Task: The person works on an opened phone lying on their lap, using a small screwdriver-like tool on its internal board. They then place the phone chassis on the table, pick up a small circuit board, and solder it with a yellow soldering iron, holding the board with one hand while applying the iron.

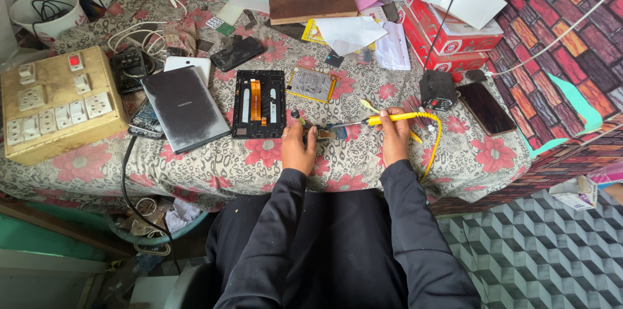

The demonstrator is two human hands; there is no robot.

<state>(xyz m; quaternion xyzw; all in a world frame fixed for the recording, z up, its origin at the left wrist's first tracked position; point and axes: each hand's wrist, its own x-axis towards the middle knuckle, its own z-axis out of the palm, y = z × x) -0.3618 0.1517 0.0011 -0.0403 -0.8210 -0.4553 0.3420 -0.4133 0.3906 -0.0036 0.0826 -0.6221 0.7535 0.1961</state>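
My right hand [394,141] grips a yellow soldering iron [389,116] with a coiled yellow cord, its tip pointing left. The tip meets a small circuit board [326,132] lying on the flowered cloth. My left hand [297,147] pinches that board from the left and holds it down. Just beyond my left hand lies an opened tablet frame [259,103], black with orange flex strips and white bars. A flat battery with a yellow edge [312,84] rests to its right.
A dark tablet back cover [184,107] lies left of the frame, and a beige switchboard [57,102] stands at far left. A black phone [485,108] and a small black box [438,90] sit to the right, red boxes [448,39] behind. Cables trail off the table's left edge.
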